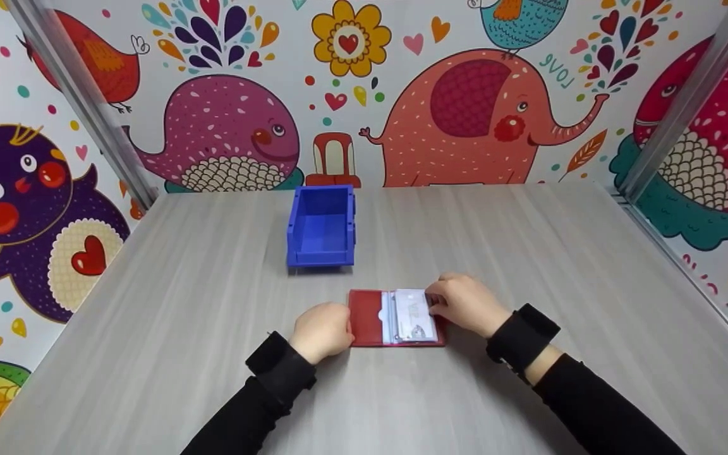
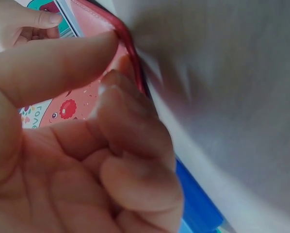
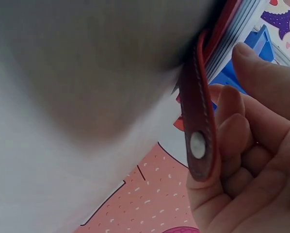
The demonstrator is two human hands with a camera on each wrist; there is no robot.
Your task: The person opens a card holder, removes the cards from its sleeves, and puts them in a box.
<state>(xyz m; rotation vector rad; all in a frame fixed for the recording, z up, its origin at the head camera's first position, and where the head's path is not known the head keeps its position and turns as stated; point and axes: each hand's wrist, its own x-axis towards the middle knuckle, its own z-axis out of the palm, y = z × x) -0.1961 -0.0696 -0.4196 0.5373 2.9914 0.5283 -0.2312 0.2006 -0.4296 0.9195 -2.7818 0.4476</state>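
A red card holder (image 1: 365,319) lies spread open on the table, with clear sleeves (image 1: 387,319) and a white card marked VIP (image 1: 416,316) on its right half. My left hand (image 1: 321,332) pinches the cover's left edge between thumb and forefinger, as the left wrist view shows. At the sleeves' right edge is my right hand (image 1: 468,303). In the right wrist view its thumb (image 3: 247,53) touches the stack of sleeves (image 3: 234,36), and its other fingers curl beside the cover's snap strap (image 3: 198,116). Where the forefinger meets the sleeves is partly hidden.
A blue plastic bin (image 1: 321,258) stands on the grey wood-grain table (image 1: 212,265) beyond the card holder, slightly to the left. Walls with cartoon animals (image 1: 231,126) enclose the back and sides, with metal posts (image 1: 86,101) at the corners.
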